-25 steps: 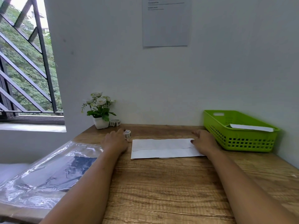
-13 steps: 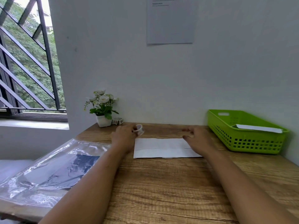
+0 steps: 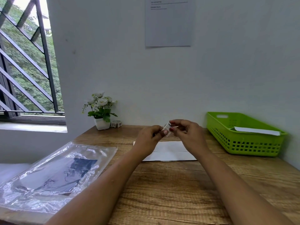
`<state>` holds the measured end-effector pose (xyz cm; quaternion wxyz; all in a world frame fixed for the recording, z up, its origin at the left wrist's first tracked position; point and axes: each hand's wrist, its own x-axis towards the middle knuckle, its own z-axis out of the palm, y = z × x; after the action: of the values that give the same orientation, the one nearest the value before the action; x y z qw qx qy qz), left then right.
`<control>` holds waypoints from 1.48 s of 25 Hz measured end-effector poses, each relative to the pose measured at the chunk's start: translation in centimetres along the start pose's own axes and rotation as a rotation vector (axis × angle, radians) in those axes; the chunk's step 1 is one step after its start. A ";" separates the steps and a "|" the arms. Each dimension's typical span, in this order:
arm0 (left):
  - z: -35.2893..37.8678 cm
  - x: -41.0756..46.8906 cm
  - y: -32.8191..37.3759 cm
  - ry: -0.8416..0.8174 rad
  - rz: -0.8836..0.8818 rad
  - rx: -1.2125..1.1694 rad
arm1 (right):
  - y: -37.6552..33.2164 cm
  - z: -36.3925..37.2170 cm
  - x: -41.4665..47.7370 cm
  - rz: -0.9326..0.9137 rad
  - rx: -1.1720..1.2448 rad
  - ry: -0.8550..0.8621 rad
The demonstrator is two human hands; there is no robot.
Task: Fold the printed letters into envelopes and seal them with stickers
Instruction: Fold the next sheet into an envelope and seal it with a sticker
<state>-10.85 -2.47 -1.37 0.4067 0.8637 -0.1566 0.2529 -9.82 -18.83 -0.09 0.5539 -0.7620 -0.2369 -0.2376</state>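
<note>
A white envelope [image 3: 172,151] lies flat on the wooden desk [image 3: 170,192], partly hidden behind my wrists. Above it, my left hand [image 3: 149,138] holds a small white sticker roll [image 3: 167,128] between thumb and fingers. My right hand [image 3: 188,133] meets it from the right, fingertips pinched on the roll's loose end. Both hands are raised off the desk. A second sticker roll [image 3: 116,123] stands beside the flower pot at the back.
A green plastic basket [image 3: 243,143] with a white envelope [image 3: 256,131] inside sits at the right against the wall. A small white pot of flowers [image 3: 101,111] stands at the back left. A crinkled clear plastic sleeve [image 3: 53,176] holding dark paper covers the desk's left part.
My left hand picked up the sticker roll from the desk and lifted it to the middle. My right hand left the envelope and came up to pinch the roll.
</note>
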 end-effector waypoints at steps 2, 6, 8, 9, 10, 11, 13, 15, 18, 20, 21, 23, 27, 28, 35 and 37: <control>0.1 0.0 -0.3 -0.005 -0.011 -0.019 | 0.1 0.0 0.1 -0.001 -0.002 0.003; 0.2 0.0 -0.5 0.039 -0.024 0.022 | 0.3 0.0 0.2 -0.003 0.015 0.013; 0.2 0.0 -0.4 0.050 -0.009 0.042 | 0.3 0.2 0.1 -0.006 0.013 0.012; 0.2 -0.1 -0.3 0.053 0.001 0.052 | 0.4 0.2 0.1 -0.003 0.019 0.014; 0.1 -0.1 -0.2 0.056 0.010 0.062 | 0.4 0.2 0.1 -0.002 0.028 0.015; 0.1 -0.1 -0.2 0.059 0.018 0.069 | 0.4 0.2 0.1 -0.002 0.037 0.014; 0.1 -0.1 -0.1 0.067 0.029 0.074 | 0.5 0.2 0.1 -0.008 0.047 0.010; 0.1 -0.2 0.0 0.071 0.031 0.071 | 0.4 0.3 0.0 -0.006 0.067 0.014; 0.1 -0.3 0.1 0.072 0.034 0.084 | 0.2 0.2 -0.1 0.020 0.117 0.019; 0.2 -0.3 0.1 0.075 0.024 0.072 | 0.3 0.2 -0.1 0.050 0.166 0.010; 0.2 -0.3 0.1 0.077 0.023 0.067 | 0.4 0.2 0.0 0.070 0.193 0.012; 0.2 -0.3 0.2 0.079 0.031 0.078 | 0.5 0.3 0.1 0.116 0.234 0.038; 0.2 -0.4 0.5 0.104 0.060 0.118 | 0.4 0.3 0.0 0.153 0.201 0.054; 0.3 -0.4 0.5 0.113 0.066 0.126 | 0.4 0.3 0.0 0.149 0.174 0.062; 0.5 -0.6 0.9 0.127 0.078 0.181 | 0.5 0.6 0.1 0.163 0.033 0.065; 0.6 -0.7 0.9 0.130 0.066 0.203 | 0.3 0.6 0.0 0.178 0.055 0.058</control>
<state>-11.66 -3.44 -1.46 0.3179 0.8767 -0.1320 0.3361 -9.60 -18.30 -0.48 0.6003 -0.7573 -0.1585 -0.2027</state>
